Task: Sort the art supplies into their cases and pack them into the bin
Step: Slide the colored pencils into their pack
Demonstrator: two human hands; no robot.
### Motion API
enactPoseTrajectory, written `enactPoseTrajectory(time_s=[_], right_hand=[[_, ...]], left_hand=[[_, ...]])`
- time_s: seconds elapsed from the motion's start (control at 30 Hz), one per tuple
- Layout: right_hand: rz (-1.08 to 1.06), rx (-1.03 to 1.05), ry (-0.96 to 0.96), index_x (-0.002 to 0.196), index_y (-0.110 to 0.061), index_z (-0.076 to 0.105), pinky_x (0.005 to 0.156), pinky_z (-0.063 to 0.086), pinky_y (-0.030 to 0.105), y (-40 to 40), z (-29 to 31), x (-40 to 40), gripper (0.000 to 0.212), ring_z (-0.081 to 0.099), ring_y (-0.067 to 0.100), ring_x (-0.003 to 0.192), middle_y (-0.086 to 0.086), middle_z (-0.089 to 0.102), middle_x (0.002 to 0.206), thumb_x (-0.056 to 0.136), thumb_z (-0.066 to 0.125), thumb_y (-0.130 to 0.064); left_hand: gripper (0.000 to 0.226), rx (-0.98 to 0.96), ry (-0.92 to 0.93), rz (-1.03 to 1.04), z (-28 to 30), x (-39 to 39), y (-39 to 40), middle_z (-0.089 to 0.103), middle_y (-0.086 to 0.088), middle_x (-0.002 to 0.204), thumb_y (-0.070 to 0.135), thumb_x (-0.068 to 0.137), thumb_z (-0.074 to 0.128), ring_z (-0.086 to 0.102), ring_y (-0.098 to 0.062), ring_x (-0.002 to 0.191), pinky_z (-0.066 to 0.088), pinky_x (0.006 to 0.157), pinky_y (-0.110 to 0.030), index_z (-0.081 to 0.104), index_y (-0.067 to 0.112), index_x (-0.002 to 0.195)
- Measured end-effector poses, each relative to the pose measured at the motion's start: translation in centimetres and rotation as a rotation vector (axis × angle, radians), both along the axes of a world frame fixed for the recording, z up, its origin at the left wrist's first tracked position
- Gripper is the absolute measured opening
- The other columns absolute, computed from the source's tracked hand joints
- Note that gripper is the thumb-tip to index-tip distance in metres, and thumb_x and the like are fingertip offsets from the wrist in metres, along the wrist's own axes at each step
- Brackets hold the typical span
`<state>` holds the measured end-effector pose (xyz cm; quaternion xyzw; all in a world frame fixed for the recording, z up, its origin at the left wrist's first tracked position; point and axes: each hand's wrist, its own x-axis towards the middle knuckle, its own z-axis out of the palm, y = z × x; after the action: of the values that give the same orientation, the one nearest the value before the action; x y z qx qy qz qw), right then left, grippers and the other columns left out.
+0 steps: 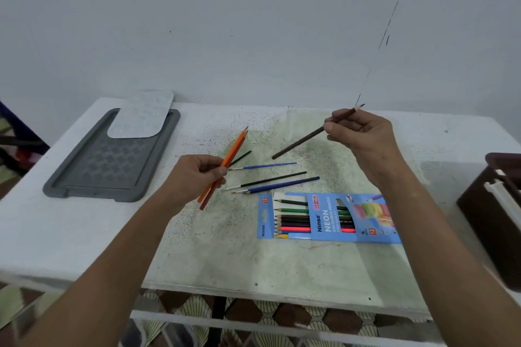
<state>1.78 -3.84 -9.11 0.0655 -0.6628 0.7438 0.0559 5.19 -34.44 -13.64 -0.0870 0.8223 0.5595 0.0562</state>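
White table (70,234) spread beneath both grips, speckled with dark flecks and stained by a pale green patch (253,256) lying under and nearer than the left hand (194,175) and the right hand (363,135). Plain grey-white wall (225,22) beyond the grips, marked by a thin dark slanting line (394,10) running up and to the right from just above the right hand's grip. Patterned floor (253,315) in brown and cream shapes, glimpsed below the table's near edge, well under both grips.
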Motion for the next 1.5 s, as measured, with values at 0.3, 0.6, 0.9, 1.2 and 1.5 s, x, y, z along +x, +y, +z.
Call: enactPoseTrajectory(time_s=[0.3,0.6,0.9,1.2,1.5], right_hand=[[0.29,0.924,0.157,0.108,-0.014,0.071,0.081,0.048,0.018,-3.9,-2.7,-1.3,0.029,0.061,0.01,0.084,-0.003,0.067,0.093,0.079,0.075,-0.016],[0.416,1.208,0.132,0.1,-0.01,0.074,0.084,0.049,0.025,-5.0,-8.5,-2.2,0.02,0.064,0.016,0.09,0.004,0.071,0.101,0.08,0.074,-0.013],[0.374,1.199,0.129,0.092,-0.008,0.071,0.064,0.043,0.024,-4.0,-7.4,-1.8,0.009,0.058,0.019,0.074,0.007,0.068,0.085,0.088,0.064,-0.011],[0.211,1.146,0.011,0.11,-0.011,0.07,0.075,0.044,0.029,0.4,-5.1,0.7,0.022,0.055,0.02,0.084,0.007,0.062,0.095,0.089,0.064,-0.013],[0.293,1.141,-0.103,0.103,-0.012,0.072,0.07,0.047,0.02,2.1,-6.6,1.5,0.016,0.059,0.012,0.081,0.002,0.07,0.098,0.089,0.064,-0.013]], left_hand=[[0.017,0.019,0.027,0.022,0.1,0.0,0.6,0.074,-0.005,0.078,0.012,0.088,0.067,0.072,-0.016,0.074,0.056,0.073,-0.023,0.069,0.014,0.104],[0.011,-0.076,0.131,0.125,-0.2,0.7,1.9,0.072,0.007,0.083,0.018,0.084,0.071,0.068,-0.01,0.08,0.052,0.075,-0.022,0.071,0.027,0.09],[0.016,0.074,0.193,0.119,1.6,0.6,4.6,0.072,0.007,0.085,0.013,0.086,0.069,0.068,-0.006,0.074,0.054,0.061,-0.016,0.069,0.021,0.099],[0.013,0.342,0.121,0.202,0.8,1.0,11.0,0.072,-0.005,0.085,0.005,0.087,0.066,0.071,-0.012,0.069,0.056,0.061,-0.021,0.067,0.011,0.099],[0.004,0.277,0.038,0.529,-3.8,1.1,11.8,0.071,-0.003,0.077,0.012,0.083,0.072,0.066,-0.011,0.065,0.055,0.066,-0.026,0.069,0.01,0.084]])
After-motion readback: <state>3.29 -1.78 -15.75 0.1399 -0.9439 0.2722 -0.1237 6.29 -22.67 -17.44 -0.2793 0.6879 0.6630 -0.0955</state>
